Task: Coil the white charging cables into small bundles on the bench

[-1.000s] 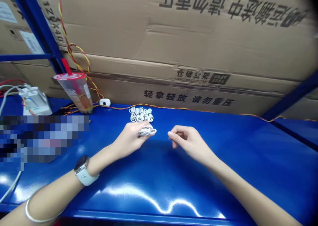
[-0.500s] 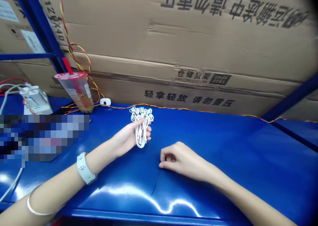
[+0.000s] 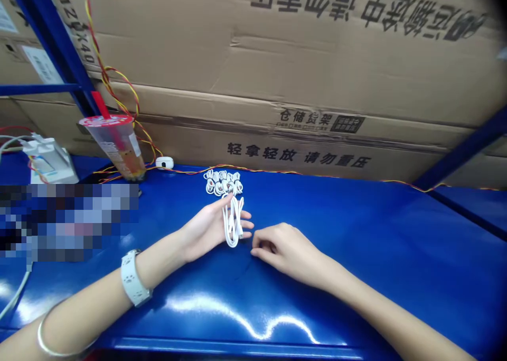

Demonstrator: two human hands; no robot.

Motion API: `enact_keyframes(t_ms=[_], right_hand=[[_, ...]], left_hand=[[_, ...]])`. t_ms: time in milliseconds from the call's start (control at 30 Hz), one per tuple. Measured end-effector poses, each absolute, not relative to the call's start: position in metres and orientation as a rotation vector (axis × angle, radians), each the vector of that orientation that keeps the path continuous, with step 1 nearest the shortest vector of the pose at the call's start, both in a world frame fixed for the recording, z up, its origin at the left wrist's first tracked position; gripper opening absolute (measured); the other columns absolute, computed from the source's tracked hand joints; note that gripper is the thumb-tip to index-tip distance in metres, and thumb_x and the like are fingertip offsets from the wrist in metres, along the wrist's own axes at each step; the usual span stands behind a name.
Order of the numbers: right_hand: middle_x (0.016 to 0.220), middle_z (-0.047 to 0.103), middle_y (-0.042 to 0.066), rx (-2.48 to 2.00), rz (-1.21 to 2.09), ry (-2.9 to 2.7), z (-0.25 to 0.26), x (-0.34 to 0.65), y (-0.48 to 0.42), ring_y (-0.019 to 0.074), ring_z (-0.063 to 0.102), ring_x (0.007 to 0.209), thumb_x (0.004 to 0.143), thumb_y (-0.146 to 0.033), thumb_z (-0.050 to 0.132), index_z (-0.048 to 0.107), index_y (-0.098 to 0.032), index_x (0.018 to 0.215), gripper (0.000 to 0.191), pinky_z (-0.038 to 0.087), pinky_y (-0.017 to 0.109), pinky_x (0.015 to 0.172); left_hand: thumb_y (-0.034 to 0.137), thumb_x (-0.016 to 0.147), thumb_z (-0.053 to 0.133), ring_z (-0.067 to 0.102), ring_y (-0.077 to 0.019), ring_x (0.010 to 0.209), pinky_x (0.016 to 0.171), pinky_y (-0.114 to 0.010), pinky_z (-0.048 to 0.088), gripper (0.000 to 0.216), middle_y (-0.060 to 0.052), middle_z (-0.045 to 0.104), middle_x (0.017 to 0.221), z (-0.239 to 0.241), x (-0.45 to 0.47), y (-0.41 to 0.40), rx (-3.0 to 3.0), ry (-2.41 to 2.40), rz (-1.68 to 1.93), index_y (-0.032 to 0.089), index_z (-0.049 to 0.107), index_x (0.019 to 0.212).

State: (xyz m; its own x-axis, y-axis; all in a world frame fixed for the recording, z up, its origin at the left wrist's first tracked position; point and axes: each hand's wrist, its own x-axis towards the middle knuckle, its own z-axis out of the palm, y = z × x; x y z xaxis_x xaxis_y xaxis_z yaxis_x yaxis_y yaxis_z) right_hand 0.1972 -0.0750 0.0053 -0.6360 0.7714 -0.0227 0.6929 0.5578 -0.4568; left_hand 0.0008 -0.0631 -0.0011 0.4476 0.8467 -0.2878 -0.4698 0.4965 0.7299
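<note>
White cable loop (image 3: 233,222) draped over left hand (image 3: 209,230), right hand (image 3: 279,249) just beside

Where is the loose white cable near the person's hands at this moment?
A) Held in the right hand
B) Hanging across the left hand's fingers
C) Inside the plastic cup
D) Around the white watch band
B: the white cable hangs in loops across the fingers of the left hand, while the right hand lies beside it, not holding it.

The bench (image 3: 356,244) has a glossy, blue painted metal surface, the white cables (image 3: 233,221) look of smooth plastic, the cartons (image 3: 317,59) are matt, rough cardboard, and the cup (image 3: 114,149) is clear plastic.
</note>
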Motion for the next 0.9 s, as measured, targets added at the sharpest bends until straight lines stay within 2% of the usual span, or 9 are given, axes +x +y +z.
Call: enact_keyframes(t_ms=[167,267,400,533,700,800,900], right_hand=[[0.065,0.060,-0.004,-1.194,0.648,-2.647,0.006,0.197,-0.075,0.0096,0.050,0.060,0.081,-0.022,0.058,0.063,-0.022,0.082,0.004,0.026,0.022,0.056],[0.071,0.060,-0.004,-1.148,0.585,-2.674,0.007,0.199,-0.075,0.0094,0.049,0.062,0.080,-0.020,0.060,0.062,-0.024,0.091,0.012,0.026,0.022,0.057],[0.075,0.061,-0.003,-1.075,0.603,-2.782,0.011,0.202,-0.075,0.0102,0.050,0.067,0.080,-0.018,0.058,0.062,-0.022,0.082,0.006,0.027,0.022,0.059],[0.073,0.062,-0.002,-0.997,0.709,-2.898,0.016,0.206,-0.077,0.0104,0.051,0.066,0.079,-0.015,0.056,0.063,-0.020,0.079,0.009,0.030,0.022,0.061],[0.064,0.059,-0.002,-1.041,0.767,-2.982,0.026,0.210,-0.080,0.0119,0.049,0.061,0.077,-0.016,0.057,0.066,-0.020,0.077,0.009,0.031,0.023,0.059],[0.059,0.056,-0.003,-1.033,0.849,-2.994,0.030,0.211,-0.080,0.0117,0.048,0.060,0.076,-0.021,0.063,0.065,-0.020,0.076,0.003,0.030,0.022,0.057],[0.058,0.054,-0.004,-1.029,0.932,-2.912,0.032,0.209,-0.079,0.0097,0.047,0.057,0.080,-0.031,0.063,0.064,-0.018,0.077,0.013,0.030,0.021,0.056]], left_hand=[[0.035,0.092,0.043,0.066,-0.0231,0.079,0.083,-0.045,0.053,0.032,-0.014,0.066,0.089,0.002,0.001,-0.061,0.583,0.767,0.986,0.009,0.062,0.093],[0.032,0.092,0.043,0.066,-0.0218,0.076,0.082,-0.045,0.054,0.030,-0.013,0.066,0.087,0.002,0.000,-0.059,0.568,0.814,1.054,0.008,0.061,0.090],[0.031,0.091,0.044,0.066,-0.0214,0.074,0.080,-0.044,0.054,0.028,-0.013,0.066,0.084,0.001,-0.001,-0.056,0.567,0.825,1.088,0.009,0.061,0.089],[0.031,0.090,0.047,0.065,-0.0203,0.073,0.078,-0.043,0.055,0.025,-0.012,0.066,0.084,-0.001,-0.002,-0.055,0.592,0.825,1.084,0.010,0.061,0.091],[0.027,0.083,0.061,0.062,-0.0143,0.067,0.066,-0.032,0.056,0.022,-0.008,0.065,0.087,-0.006,-0.004,-0.056,0.715,0.874,1.044,0.012,0.061,0.098],[0.027,0.079,0.065,0.061,-0.0134,0.066,0.065,-0.030,0.055,0.026,-0.007,0.064,0.087,-0.008,-0.004,-0.057,0.755,0.877,1.036,0.014,0.060,0.101],[0.027,0.078,0.066,0.060,-0.0129,0.066,0.067,-0.031,0.055,0.024,-0.007,0.064,0.088,-0.009,-0.004,-0.056,0.770,0.903,1.034,0.013,0.061,0.097]])
